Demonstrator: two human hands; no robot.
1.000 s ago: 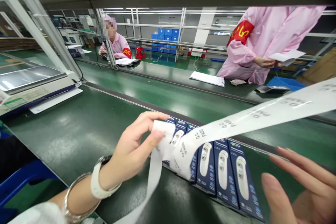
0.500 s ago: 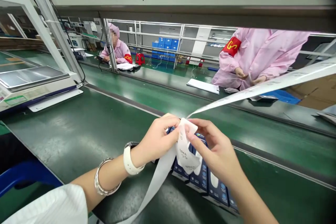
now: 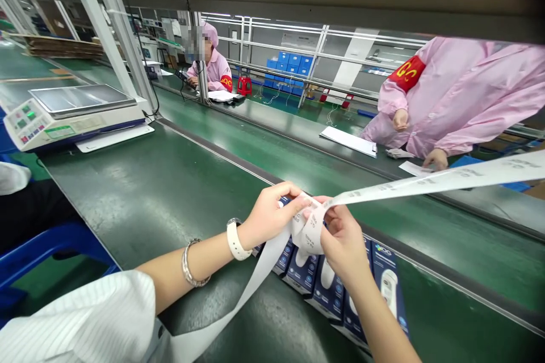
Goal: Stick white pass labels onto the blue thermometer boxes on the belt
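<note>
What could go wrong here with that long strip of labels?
The strip of QC PASS labels hangs loose on both sides, so it might snag or tear. Bunched between the left hand and right hand, it could crease or stick to itself. Labels might also land crookedly on the blue product boxes just below.

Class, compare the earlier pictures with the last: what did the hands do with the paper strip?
The right hand came from the right and gripped the white QC PASS strip, joining the left hand already on it. The dark blue boxes stayed in their row.
</note>
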